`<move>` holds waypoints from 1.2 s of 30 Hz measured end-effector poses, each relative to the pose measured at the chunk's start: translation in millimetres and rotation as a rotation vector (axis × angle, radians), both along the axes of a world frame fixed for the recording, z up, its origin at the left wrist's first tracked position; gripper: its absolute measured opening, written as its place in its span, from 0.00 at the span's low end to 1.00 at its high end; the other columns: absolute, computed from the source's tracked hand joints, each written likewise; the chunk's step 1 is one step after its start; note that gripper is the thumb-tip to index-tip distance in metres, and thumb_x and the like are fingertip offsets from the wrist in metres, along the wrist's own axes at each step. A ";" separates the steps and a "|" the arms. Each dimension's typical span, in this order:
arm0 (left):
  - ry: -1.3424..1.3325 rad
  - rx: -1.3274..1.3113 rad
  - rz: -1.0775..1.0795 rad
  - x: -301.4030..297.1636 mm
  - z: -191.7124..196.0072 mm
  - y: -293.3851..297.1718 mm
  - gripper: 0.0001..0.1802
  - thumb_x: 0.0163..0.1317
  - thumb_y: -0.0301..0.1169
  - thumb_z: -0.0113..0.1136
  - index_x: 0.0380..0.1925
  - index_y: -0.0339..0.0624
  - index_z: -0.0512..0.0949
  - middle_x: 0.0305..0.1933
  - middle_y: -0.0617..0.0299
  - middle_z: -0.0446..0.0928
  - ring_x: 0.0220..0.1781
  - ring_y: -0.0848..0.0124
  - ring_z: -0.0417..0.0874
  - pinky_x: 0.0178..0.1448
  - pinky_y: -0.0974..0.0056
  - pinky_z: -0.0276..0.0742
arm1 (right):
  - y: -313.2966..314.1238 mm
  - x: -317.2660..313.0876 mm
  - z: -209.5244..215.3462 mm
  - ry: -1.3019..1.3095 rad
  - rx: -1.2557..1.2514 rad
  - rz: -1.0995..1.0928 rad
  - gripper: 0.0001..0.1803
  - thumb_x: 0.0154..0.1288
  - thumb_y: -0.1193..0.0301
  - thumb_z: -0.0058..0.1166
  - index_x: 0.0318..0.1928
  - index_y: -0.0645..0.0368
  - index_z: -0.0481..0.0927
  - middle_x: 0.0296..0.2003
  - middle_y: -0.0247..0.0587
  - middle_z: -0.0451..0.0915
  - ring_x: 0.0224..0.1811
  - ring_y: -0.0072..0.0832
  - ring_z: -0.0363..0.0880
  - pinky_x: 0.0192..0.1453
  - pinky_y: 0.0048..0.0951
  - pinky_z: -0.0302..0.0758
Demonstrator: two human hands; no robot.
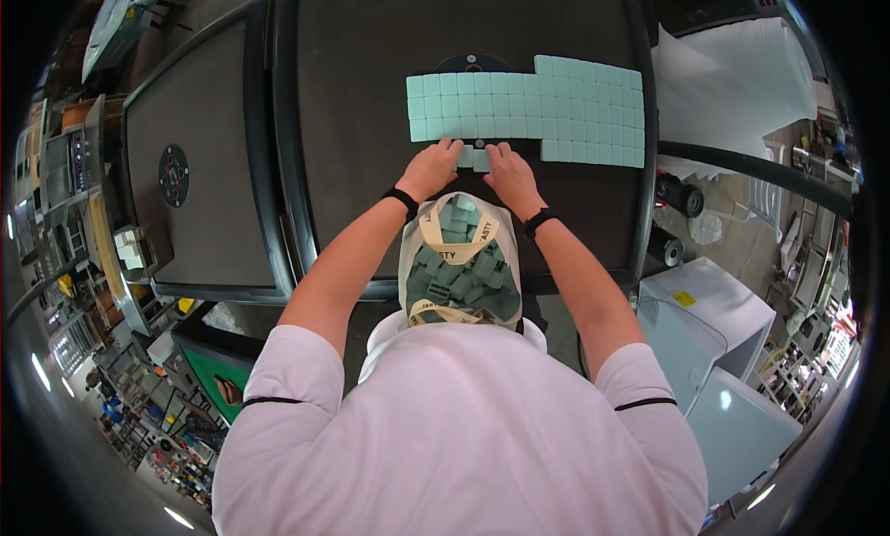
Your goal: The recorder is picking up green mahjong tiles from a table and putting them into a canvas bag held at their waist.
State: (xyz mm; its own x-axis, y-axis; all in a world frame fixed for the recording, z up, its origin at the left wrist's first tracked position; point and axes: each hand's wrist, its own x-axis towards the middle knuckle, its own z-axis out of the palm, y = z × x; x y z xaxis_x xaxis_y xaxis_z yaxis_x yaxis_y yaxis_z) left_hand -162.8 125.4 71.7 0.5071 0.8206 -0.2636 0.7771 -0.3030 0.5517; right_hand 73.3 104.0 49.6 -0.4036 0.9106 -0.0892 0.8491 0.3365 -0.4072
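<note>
Both hands are at a short row of pale green mahjong tiles (473,159) on the dark table top. My left hand (432,168) has its fingers closed against the row's left end. At the right end, the fingers of my right hand (513,176) press in the same way; they partly hide the tiles. Just beyond lies a large block of mahjong tiles (528,107), set edge to edge in rows, plain faces up. Close to my body stands a cream bag (410,258) with printed handles, holding many loose tiles.
The mahjong table (362,91) has a raised black rim and a round centre panel (471,63), partly covered by tiles. A second such table (213,211) stands at left. White foam wrap (742,77) lies beyond the right rim, with white cabinets (709,304) at lower right.
</note>
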 end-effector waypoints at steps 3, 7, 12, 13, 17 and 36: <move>-0.005 0.010 -0.004 -3.6 -7.2 -0.2 0.31 0.60 0.28 0.79 0.61 0.36 0.75 0.57 0.44 0.80 0.58 0.45 0.87 0.62 0.47 0.85 | -4.6 2.1 -2.2 0.040 -0.015 0.049 0.34 0.54 0.69 0.82 0.59 0.58 0.77 0.50 0.46 0.77 0.48 0.41 0.87 0.51 0.40 0.86; 0.000 0.022 0.000 -1.6 -6.2 -1.3 0.27 0.60 0.27 0.79 0.56 0.36 0.77 0.57 0.44 0.79 0.57 0.45 0.87 0.61 0.47 0.85 | -8.4 1.5 -5.6 0.035 -0.001 0.044 0.34 0.53 0.69 0.82 0.57 0.59 0.77 0.50 0.46 0.77 0.48 0.42 0.87 0.51 0.41 0.86; 0.026 0.056 0.028 0.1 -6.1 -3.7 0.25 0.59 0.29 0.79 0.54 0.35 0.79 0.60 0.46 0.78 0.57 0.45 0.87 0.61 0.46 0.85 | -7.4 2.6 -4.2 0.030 -0.094 0.001 0.32 0.57 0.70 0.79 0.60 0.60 0.78 0.52 0.50 0.80 0.52 0.49 0.86 0.55 0.47 0.85; 0.013 0.037 0.069 -1.9 -2.7 -3.5 0.26 0.60 0.31 0.79 0.55 0.34 0.80 0.61 0.46 0.79 0.58 0.45 0.87 0.62 0.47 0.86 | -8.7 5.2 -2.6 0.030 -0.093 0.003 0.32 0.57 0.70 0.79 0.60 0.60 0.78 0.52 0.50 0.80 0.52 0.49 0.86 0.55 0.47 0.85; -0.124 0.019 0.259 -35.4 21.3 -22.9 0.28 0.61 0.36 0.78 0.58 0.34 0.82 0.62 0.47 0.84 0.59 0.45 0.88 0.65 0.50 0.85 | -15.7 20.8 29.7 0.320 -0.153 -0.440 0.31 0.62 0.60 0.77 0.60 0.63 0.84 0.56 0.54 0.85 0.56 0.53 0.87 0.60 0.48 0.85; 0.060 -0.058 0.330 6.6 230.1 -184.8 0.31 0.66 0.37 0.76 0.66 0.36 0.78 0.61 0.46 0.81 0.51 0.46 0.90 0.53 0.50 0.89 | -152.2 3.3 257.2 0.312 -0.210 -0.174 0.33 0.58 0.66 0.79 0.64 0.60 0.84 0.57 0.46 0.85 0.47 0.46 0.87 0.50 0.43 0.84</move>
